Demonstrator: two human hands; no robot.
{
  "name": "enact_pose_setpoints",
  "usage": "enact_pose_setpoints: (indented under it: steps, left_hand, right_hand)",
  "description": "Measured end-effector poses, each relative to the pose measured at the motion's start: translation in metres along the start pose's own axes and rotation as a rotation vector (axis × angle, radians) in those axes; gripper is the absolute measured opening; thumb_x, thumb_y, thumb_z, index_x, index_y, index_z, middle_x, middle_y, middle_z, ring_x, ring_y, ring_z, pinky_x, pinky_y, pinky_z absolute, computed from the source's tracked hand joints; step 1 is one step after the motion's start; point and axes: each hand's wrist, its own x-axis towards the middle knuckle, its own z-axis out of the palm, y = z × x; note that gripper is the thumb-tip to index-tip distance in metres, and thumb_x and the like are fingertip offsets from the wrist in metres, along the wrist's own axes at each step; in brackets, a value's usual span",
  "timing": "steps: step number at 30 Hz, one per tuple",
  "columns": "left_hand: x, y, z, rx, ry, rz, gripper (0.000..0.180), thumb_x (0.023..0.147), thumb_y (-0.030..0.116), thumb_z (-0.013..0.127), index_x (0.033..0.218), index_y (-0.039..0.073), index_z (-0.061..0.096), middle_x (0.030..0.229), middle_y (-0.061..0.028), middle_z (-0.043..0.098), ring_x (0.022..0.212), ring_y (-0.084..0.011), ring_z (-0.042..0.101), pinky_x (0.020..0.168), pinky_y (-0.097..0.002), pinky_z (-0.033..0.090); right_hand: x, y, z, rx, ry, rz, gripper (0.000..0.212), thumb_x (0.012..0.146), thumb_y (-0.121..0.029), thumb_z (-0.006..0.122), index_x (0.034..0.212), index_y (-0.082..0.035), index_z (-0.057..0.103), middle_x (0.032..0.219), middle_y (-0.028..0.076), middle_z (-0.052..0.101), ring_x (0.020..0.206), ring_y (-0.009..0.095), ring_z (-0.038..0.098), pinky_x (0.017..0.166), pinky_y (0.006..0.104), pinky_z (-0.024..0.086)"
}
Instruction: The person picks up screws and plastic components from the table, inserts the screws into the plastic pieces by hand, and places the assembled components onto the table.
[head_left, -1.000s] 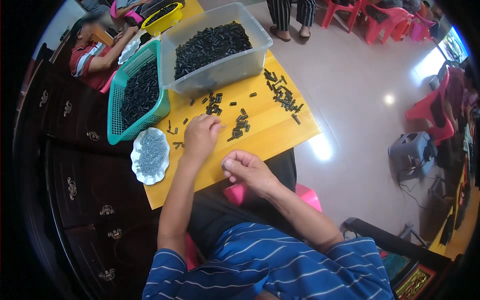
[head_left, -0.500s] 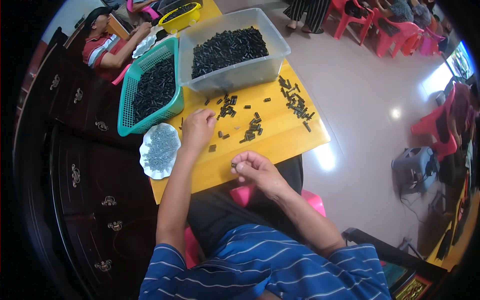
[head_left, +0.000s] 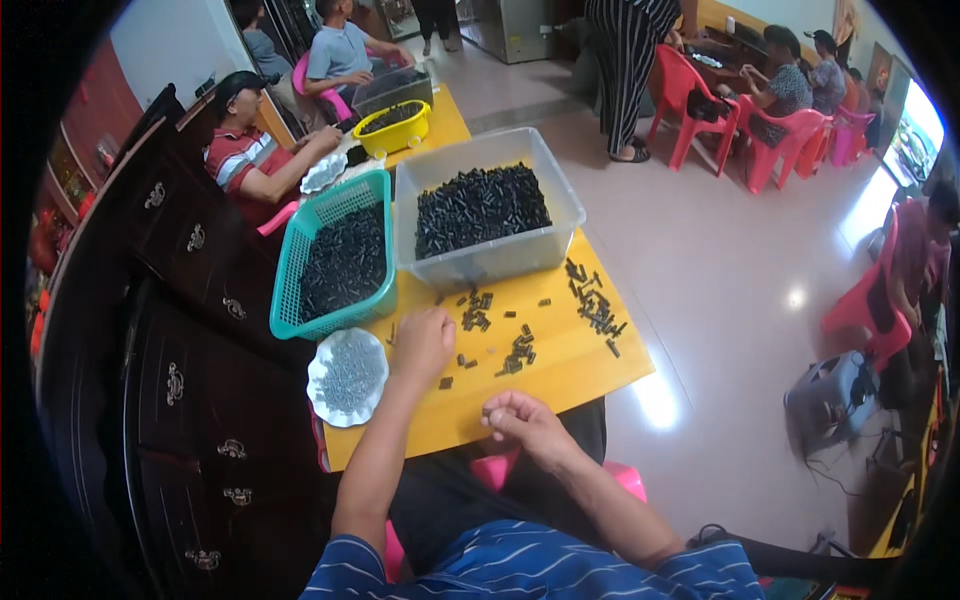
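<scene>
Yellow table [head_left: 560,372], black parts [head_left: 478,318] beside left hand [head_left: 424,343]

Your left hand [head_left: 424,343] lies knuckles up, hiding whatever sits under its fingers; your right hand [head_left: 520,425] curls so its grip cannot be told; the small black parts [head_left: 518,352] are too tiny to identify; your lap hides the tabletop's [head_left: 560,375] near edge.

No labelled packages or signs can be made out. One bright rectangular screen [head_left: 912,140] stands at the upper right edge of the frame, behind the red plastic chairs, glowing pale blue-white; its content is too small to tell. At the top right, a framed picture or poster [head_left: 852,22] in warm tones hangs on the wall, blurred.
</scene>
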Motion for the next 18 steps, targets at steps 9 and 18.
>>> enact_pose_setpoints:
  steps: [9, 18]
  left_hand:
    - [-0.061, 0.054, -0.064, -0.635, 0.053, -0.226, 0.006, 0.084, 0.003, 0.067, 0.089, -0.001, 0.066, 0.076, -0.0042, 0.068, 0.066, -0.0095, 0.062, 0.061, -0.026, 0.049]
    - [-0.12, 0.073, -0.069, -0.827, -0.099, -0.319, 0.01, 0.088, 0.005, 0.066, 0.095, -0.002, 0.068, 0.081, -0.0093, 0.07, 0.072, -0.0129, 0.068, 0.064, -0.0266, 0.053]
  right_hand:
    - [0.004, 0.001, -0.001, 0.021, -0.017, -0.038, 0.014, 0.097, -0.014, 0.061, 0.109, -0.006, 0.06, 0.094, 0.0, 0.065, 0.074, 0.006, 0.056, 0.069, 0.0187, 0.047]
    - [0.001, 0.005, 0.006, -0.022, -0.113, 0.032, 0.013, 0.096, -0.015, 0.062, 0.105, -0.006, 0.062, 0.092, 0.0, 0.063, 0.077, 0.006, 0.055, 0.074, 0.0202, 0.046]
